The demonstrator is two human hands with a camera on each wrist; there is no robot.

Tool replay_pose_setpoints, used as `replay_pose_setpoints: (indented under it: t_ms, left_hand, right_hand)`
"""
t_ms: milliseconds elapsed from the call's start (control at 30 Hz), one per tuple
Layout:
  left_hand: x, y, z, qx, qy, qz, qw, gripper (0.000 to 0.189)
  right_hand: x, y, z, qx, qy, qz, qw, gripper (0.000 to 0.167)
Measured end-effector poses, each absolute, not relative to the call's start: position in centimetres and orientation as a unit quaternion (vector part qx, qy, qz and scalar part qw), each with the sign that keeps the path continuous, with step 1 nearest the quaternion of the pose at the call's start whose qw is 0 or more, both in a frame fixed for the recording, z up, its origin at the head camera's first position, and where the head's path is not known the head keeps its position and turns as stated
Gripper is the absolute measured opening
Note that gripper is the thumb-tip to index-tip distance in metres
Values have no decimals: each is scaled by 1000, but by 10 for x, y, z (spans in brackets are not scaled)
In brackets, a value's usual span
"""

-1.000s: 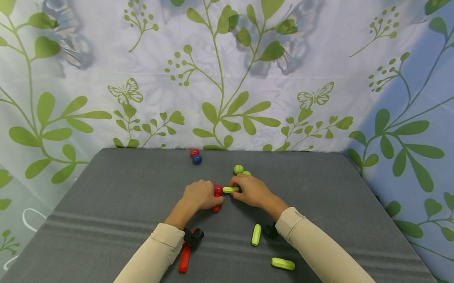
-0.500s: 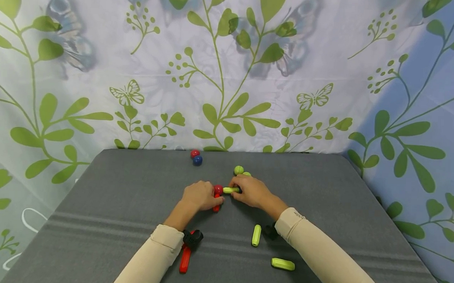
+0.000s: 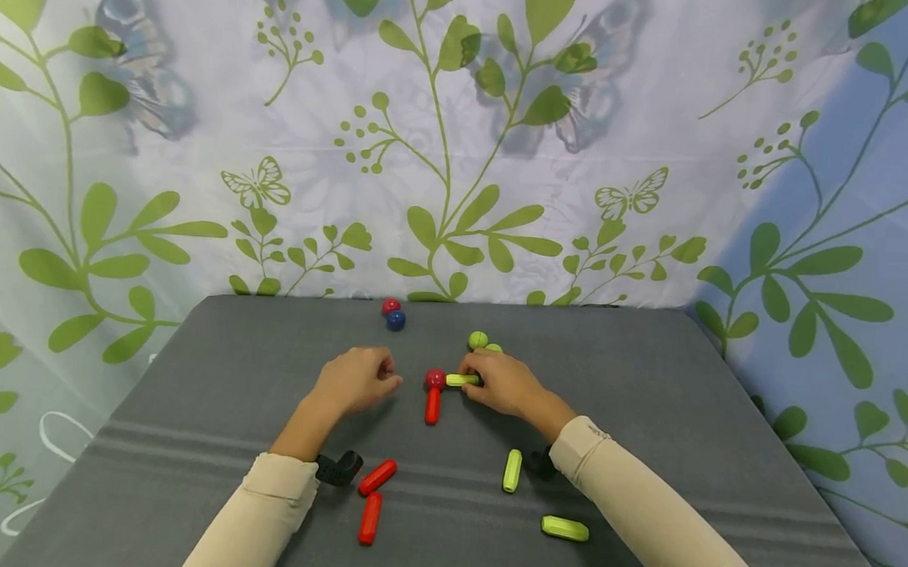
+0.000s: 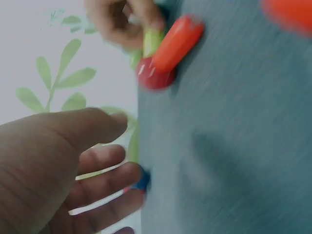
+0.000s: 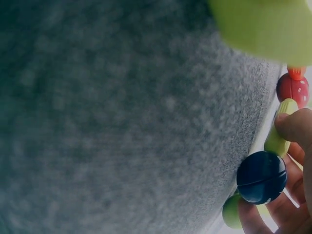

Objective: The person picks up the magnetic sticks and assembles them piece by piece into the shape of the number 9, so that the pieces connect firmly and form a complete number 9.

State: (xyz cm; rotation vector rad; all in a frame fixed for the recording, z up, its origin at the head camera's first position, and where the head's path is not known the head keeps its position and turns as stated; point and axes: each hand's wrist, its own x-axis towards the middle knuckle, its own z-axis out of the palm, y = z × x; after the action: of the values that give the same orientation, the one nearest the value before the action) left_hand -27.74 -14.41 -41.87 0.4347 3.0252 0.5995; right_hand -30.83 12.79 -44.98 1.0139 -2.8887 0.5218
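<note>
Left hand point(image 3: 355, 378): over table point(image 3: 645, 407), fingers loosely bent, thumb apart; red ball point(image 3: 436, 378) and red rod point(image 3: 433, 408) just right of it | Right hand point(image 3: 505, 381): pinches green rod point(image 3: 460, 380), blue ball point(image 5: 262, 176) beside its fingers

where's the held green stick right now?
Head view: the green stick is below centre, pinched by the right hand, its left end at the nearer red ball. Right wrist view: a dark blue ball at its other end.
</note>
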Motion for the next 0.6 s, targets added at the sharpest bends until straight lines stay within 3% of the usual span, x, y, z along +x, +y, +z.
replay_pose_setpoints:
  t_ms: [233, 600]
  left_hand:
    - [-322, -163, -416, 125, 977, 172, -27, 27]
    - [-372, -153, -431, 146, 976, 135, -86, 42]
  right_hand:
    - [-309, 126, -453, 324, -931, 168, 11, 16]
    - [-309, 122, -451, 327, -928, 175, 18, 15]
